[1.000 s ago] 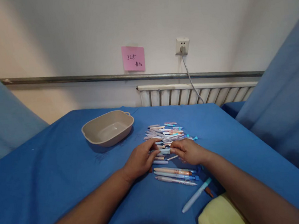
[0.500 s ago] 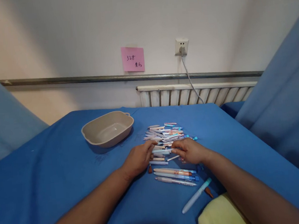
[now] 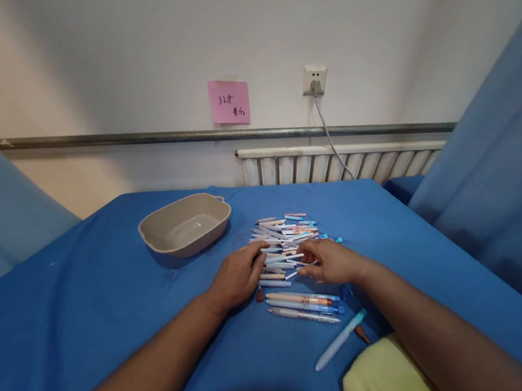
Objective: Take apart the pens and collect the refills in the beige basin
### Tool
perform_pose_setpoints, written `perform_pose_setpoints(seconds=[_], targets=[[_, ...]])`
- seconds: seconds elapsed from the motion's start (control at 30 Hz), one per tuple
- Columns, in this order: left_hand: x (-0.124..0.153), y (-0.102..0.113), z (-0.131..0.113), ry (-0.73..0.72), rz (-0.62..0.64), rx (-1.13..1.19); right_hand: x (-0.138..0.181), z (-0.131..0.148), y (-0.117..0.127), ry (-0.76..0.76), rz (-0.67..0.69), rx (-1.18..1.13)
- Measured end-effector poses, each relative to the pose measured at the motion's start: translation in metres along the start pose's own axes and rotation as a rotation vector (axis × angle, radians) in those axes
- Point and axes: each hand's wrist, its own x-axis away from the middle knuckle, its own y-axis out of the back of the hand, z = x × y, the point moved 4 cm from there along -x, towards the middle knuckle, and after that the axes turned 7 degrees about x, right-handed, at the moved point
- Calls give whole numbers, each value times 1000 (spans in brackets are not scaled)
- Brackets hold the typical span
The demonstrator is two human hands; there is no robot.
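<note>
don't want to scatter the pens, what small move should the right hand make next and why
I'd probably ease the right hand's thumb and fingers together on just one pen: they look parted at the right side of the crowded pens, many overlapping at different angles, so gripping several could disturb the rest.

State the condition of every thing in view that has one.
Pens: mostly heaped, some apart
Left hand: at the pens, grip unclear
Right hand: open at the pens
Basin: upright
Plug: in socket
Pink note: stuck to wall
Yellow cloth: partly hidden
</note>
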Motion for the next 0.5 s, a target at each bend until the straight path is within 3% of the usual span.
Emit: perform_pose_setpoints(seconds=[0.2,0.37,0.5], targets=[[1,-8,-4,-32,55,34,-4,7,-1,104,-33,7],[-2,4,19,145,-85,-39,-1,-13,5,45,57,107],[-3,-1,13,111,-46,7,3,-12,11,-7,50,116]])
